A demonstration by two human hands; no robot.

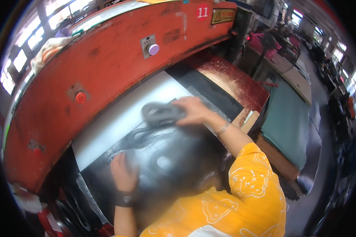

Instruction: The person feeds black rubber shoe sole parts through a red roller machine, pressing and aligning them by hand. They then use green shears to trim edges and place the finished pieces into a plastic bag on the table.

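My right hand (193, 111) is closed on the end of a dark grey, loop-shaped cutting die (160, 113), which is blurred by motion. It is over the border between a black sheet (194, 148) and a pale, shiny board (106, 138). Curved outlines and a rounded opening mark the black sheet. Lower left, my left hand (124, 173) rests at the sheet with its fingers stretched out and nothing seen in them; it is somewhat blurred.
A large red press beam (110, 59) spans the far side, with a red push button (80, 97) and a pale purple knob (153, 49). Green sheets (286, 122) lie stacked at right, beside a wooden block (249, 121). A worn red surface (241, 79) extends behind.
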